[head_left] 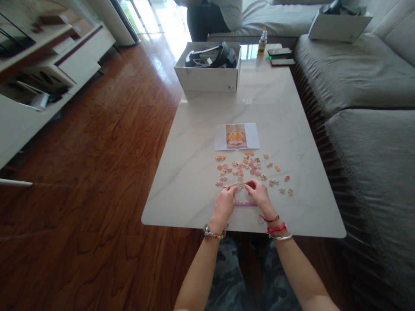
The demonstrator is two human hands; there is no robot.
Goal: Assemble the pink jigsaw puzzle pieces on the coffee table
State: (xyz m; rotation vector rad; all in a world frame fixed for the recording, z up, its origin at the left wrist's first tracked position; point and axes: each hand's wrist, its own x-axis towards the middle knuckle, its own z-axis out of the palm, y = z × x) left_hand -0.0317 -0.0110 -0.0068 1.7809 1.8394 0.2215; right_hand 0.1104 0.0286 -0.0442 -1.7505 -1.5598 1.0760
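My left hand point(225, 202) is closed, with its fingertips pinched at a pale jigsaw puzzle piece point(241, 185) above the near part of the white table. From the other side my right hand point(258, 194) pinches at the same small spot, thumb and forefinger together. The fingers partly cover what lies there. Between my wrists runs a thin purple strip point(246, 204), perhaps the edge of a puzzle frame. Loose orange and pink puzzle pieces point(248, 163) lie scattered just beyond my hands. Behind them rests a sheet of paper point(253, 136) with a printed yellow cartoon figure.
A white box point(207, 80) holding a headset point(223, 55) stands at the table's far end. Right of it are a bottle point(262, 42) and two phone-like devices point(280, 52). A grey sofa point(372, 142) runs along the right; a person sits beyond the table.
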